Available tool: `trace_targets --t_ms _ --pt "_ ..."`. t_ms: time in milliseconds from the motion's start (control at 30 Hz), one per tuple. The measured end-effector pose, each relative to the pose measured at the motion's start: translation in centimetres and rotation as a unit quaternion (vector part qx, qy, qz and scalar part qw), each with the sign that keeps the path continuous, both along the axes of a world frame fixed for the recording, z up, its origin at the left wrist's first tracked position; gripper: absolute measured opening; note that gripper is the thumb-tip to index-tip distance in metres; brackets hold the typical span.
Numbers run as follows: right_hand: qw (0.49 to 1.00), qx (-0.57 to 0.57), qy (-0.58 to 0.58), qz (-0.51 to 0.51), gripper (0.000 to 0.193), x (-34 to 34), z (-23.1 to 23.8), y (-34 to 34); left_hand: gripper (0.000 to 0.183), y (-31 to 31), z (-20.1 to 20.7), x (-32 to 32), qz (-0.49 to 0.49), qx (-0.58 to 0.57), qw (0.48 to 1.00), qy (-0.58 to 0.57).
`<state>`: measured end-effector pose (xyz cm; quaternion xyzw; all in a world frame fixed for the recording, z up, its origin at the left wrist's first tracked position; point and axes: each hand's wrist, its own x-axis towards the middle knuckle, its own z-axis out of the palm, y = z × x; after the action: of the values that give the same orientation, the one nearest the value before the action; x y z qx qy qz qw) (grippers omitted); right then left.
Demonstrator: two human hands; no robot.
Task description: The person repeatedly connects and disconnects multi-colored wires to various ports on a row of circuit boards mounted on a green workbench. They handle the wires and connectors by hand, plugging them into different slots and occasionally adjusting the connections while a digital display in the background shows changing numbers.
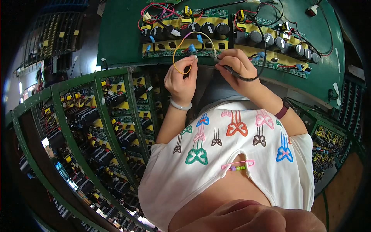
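Observation:
My left hand [181,79] is closed in a pinch at the near edge of a circuit board [185,34], on a small white piece with a thin wire. That yellow wire [174,58] loops up past a purple stretch, then bends down, paler, toward my right hand [237,65]. In my right hand's fingers is a dark, narrow plug-like piece [216,60], mostly hidden. A black cord [247,79] with a ribbed sleeve runs from it, up and right. Blue-capped leads [192,48] stand on the board just beyond my left fingertips.
A second circuit board [274,42] with black round capacitors lies to the right on the green table [119,34]. Black cables [330,38] trail at the far right. Green metal racks [92,116] full of similar boards stand to my left, with another at lower right.

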<state>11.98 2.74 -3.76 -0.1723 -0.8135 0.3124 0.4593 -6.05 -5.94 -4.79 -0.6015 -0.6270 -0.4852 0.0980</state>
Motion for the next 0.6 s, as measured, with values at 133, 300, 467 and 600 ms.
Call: trace_targets --t_ms 133,300,467,600 --pt "1.0 -0.004 -0.007 0.002 0.037 0.1 -0.5 0.0 0.027 0.2 0.1 0.1 0.005 -0.021 1.0 -0.007" --pt "1.0 -0.003 -0.014 -0.001 0.037 0.1 -0.4 0.0 0.028 0.2 0.1 0.0 0.007 -0.037 0.999 0.001" --pt "1.0 -0.005 -0.013 -0.005 0.037 -0.1 -0.6 -0.1 0.023 0.3 0.7 -0.2 -0.002 -0.037 0.999 0.033" --pt "1.0 -0.006 -0.016 -0.015 0.037 -0.2 -0.7 -0.1 0.021 0.3 1.1 -0.1 0.004 -0.068 0.997 0.037"
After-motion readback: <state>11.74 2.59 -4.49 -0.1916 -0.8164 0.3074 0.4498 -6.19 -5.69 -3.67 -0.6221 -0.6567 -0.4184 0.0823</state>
